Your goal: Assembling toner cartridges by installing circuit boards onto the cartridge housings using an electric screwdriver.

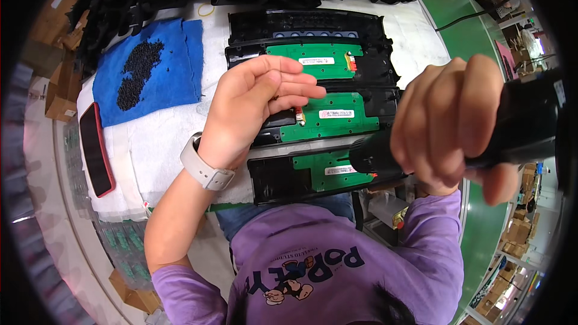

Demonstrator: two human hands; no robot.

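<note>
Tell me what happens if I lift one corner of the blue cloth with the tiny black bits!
The blue cloth would probably flop, since it looks creased and soft. It's likely light, as it looks thin. The tiny black bits might slide off, because they seem to lie loose on top.

My right hand [445, 126] grips a dark, cylindrical tool [527, 123], its nose over the right part of the nearest green circuit board [307, 165], though I can't tell if they touch. My left hand [250, 96] is half curled above the black panels [277, 183] behind it, with any small thing between its fingertips too hard to make out. Left of them on the white-covered tabletop [165, 141], tiny black pieces [141, 69] lie heaped on a blue cloth [183, 84], near a red-edged phone [95, 150].
</note>
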